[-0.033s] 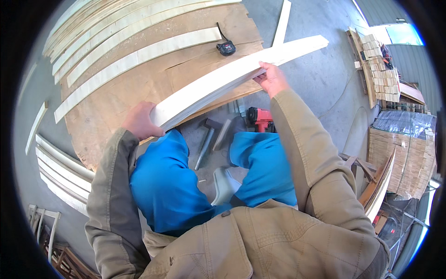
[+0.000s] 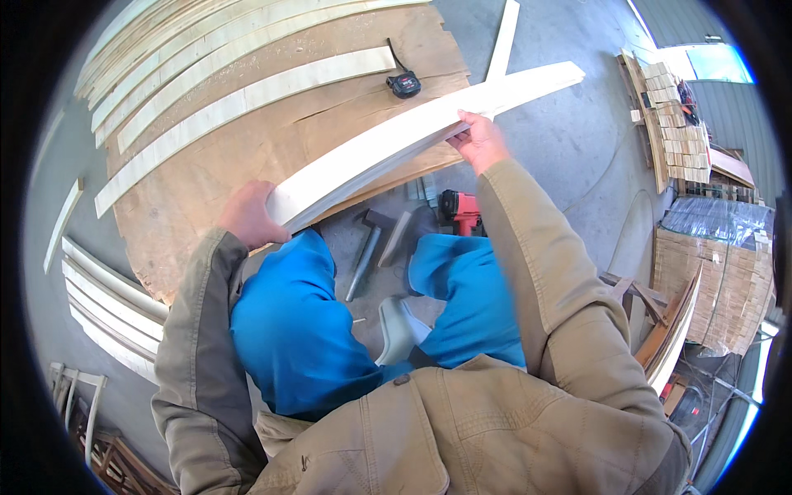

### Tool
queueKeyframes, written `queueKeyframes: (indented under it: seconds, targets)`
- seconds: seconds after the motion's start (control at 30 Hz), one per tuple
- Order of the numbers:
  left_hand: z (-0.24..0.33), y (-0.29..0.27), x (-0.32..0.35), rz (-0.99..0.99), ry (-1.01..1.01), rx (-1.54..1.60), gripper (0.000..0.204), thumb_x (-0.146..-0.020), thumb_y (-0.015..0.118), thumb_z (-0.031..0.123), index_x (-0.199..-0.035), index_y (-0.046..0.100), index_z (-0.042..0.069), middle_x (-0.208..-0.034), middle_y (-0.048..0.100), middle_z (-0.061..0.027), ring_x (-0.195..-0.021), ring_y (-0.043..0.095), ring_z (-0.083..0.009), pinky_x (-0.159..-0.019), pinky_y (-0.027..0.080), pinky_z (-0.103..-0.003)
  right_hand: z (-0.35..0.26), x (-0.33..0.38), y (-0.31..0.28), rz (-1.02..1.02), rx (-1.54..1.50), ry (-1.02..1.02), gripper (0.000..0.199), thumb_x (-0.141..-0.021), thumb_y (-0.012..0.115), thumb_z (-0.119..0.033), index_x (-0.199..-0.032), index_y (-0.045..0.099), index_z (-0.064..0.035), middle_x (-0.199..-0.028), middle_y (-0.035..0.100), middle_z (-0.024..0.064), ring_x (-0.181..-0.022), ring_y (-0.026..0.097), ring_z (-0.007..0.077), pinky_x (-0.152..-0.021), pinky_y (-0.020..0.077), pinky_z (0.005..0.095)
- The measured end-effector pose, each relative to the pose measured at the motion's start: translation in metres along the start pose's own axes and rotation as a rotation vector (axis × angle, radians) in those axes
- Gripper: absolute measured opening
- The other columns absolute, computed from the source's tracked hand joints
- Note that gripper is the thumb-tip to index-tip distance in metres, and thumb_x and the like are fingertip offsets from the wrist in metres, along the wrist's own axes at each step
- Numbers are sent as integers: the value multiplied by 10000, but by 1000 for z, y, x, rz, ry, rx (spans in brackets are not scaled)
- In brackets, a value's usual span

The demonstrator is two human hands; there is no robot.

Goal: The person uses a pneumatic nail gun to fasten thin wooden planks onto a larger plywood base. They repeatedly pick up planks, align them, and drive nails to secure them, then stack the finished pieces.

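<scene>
A thick, pale curved wooden piece, apparently several bent strips lying together, slants across the near side of a brown plywood sheet. At its near left end, my left hand is closed round it with the thumb on the end. My right hand grips its near edge farther along, thumb on top and fingers partly hidden beneath. Beyond my right hand the wood's far end splits into two diverging tips. A black tape measure rests on the plywood, just past the wood. One flat curved strip lies farther back.
Several more curved strips cover the plywood's far left. Below its near edge are a red nail gun and a hammer, close to my knees. Curved pieces lie at left; a wrapped wood stack stands at right.
</scene>
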State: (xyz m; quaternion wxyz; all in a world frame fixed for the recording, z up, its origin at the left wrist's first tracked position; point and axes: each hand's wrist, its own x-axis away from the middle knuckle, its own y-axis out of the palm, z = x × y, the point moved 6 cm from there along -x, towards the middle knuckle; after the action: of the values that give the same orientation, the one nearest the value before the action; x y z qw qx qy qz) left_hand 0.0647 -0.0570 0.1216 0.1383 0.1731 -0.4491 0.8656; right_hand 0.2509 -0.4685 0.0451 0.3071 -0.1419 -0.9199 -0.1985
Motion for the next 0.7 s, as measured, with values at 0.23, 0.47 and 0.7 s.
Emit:
queueKeyframes:
  seconds: [0.23,0.47,0.7]
  targets:
    - [-91,31,-8,127,-114,42,677,-621,830,92,-1262,626,15,-1170,667,-247,-1113,654,-429,-968,537,-461,94,-14,16,-36,-85,153,371,-951,678,-13,-1310,593,16,-1275,646,179,-1202,622,364,-1036,527,571]
    - [-120,34,-10,144,-130,-78,697,-666,867,103,-1305,593,50,-1226,641,-208,-1182,625,-414,-992,532,-469,133,-6,18,-36,-75,173,357,-969,690,-43,-1309,599,19,-1244,654,168,-1169,627,339,-997,542,531]
    - [-132,40,-22,260,-65,-199,693,-692,885,124,-1317,594,55,-1246,643,-179,-1202,623,-391,-1005,537,-464,96,11,5,-104,588,232,420,-966,774,-235,-1249,615,32,-1135,678,169,-896,711,256,-732,617,381]
